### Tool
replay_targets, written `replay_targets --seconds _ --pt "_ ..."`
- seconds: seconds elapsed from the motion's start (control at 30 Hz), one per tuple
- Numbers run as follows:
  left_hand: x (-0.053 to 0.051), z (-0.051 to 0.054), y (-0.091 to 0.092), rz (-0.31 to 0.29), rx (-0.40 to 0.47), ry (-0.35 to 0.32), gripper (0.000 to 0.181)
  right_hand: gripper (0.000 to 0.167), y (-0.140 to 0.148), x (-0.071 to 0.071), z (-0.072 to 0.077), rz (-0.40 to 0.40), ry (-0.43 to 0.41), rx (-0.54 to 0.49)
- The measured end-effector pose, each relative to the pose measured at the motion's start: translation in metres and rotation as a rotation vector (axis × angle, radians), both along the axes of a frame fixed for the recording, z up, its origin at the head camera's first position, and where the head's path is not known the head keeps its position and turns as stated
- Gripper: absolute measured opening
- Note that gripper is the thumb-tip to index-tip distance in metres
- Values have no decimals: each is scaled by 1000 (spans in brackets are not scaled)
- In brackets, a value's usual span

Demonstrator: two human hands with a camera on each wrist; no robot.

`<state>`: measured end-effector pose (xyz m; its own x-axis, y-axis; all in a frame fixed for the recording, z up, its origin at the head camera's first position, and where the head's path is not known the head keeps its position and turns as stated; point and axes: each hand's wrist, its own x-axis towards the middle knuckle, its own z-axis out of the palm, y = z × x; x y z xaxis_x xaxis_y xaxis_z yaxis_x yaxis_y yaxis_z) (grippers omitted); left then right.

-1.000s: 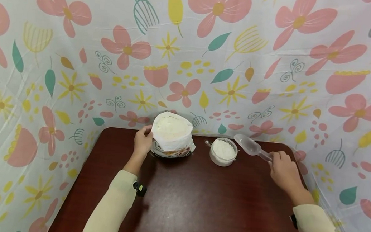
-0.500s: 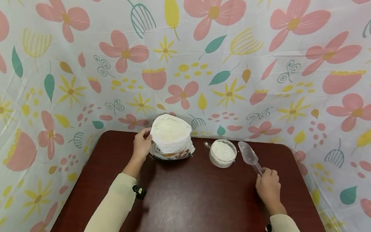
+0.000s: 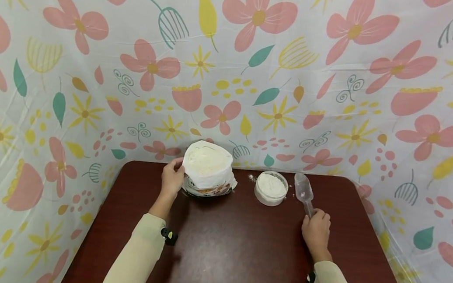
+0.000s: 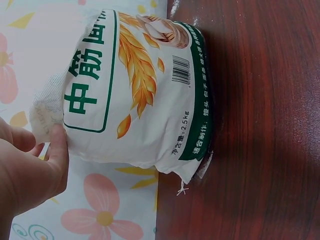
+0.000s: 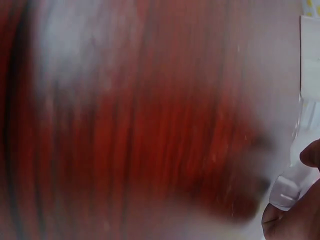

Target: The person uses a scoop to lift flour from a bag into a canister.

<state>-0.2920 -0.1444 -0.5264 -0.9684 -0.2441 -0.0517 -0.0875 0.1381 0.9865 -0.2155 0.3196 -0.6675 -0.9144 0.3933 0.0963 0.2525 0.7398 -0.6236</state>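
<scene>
An opened white flour bag [image 3: 204,177] with pale flour showing at its top stands at the back of the table. My left hand [image 3: 171,181] pinches its left rim; in the left wrist view the thumb and fingers of this hand [image 4: 37,170] hold the rolled-down edge of the printed bag [image 4: 145,100]. Right of it stands a clear round bowl [image 3: 268,200] heaped with white flour. My right hand [image 3: 316,231] grips the handle of a clear plastic scoop [image 3: 303,190], whose head points to the back beside the bowl. White bits cling to the scoop.
Spilled flour [image 3: 252,178] lies on the dark red-brown table [image 3: 239,243] between bag and bowl, with specks by the scoop. A floral curtain [image 3: 231,71] rises right behind the table's back edge and along both sides.
My right hand has moved left and nearer to me, swinging the scoop from slanting leftward to pointing almost straight back. My left hand stays at the bag's rim.
</scene>
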Motion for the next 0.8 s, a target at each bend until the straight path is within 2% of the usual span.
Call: replay_targets --seconds 0.27,0.37,0.43,0.57,0.67,0.8 --pt "1 1 2 -2 -16 19 34 45 -5 0 -3 -10 -17 -17" --pt "4 -1 0 6 -88 36 34 49 -4 -1 -4 -14 -26 -18" --pt "7 -6 -3 18 -181 79 35 51 -4 -2 -4 -12 -22 -14" --pt "18 -22 -12 34 -405 234 40 51 -5 -2 5 28 36 20" --pt "31 -34 -20 21 -557 324 45 48 -10 -2 20 74 115 74" --pt "49 -50 -31 -11 -729 382 52 41 -21 -2 42 164 275 183"
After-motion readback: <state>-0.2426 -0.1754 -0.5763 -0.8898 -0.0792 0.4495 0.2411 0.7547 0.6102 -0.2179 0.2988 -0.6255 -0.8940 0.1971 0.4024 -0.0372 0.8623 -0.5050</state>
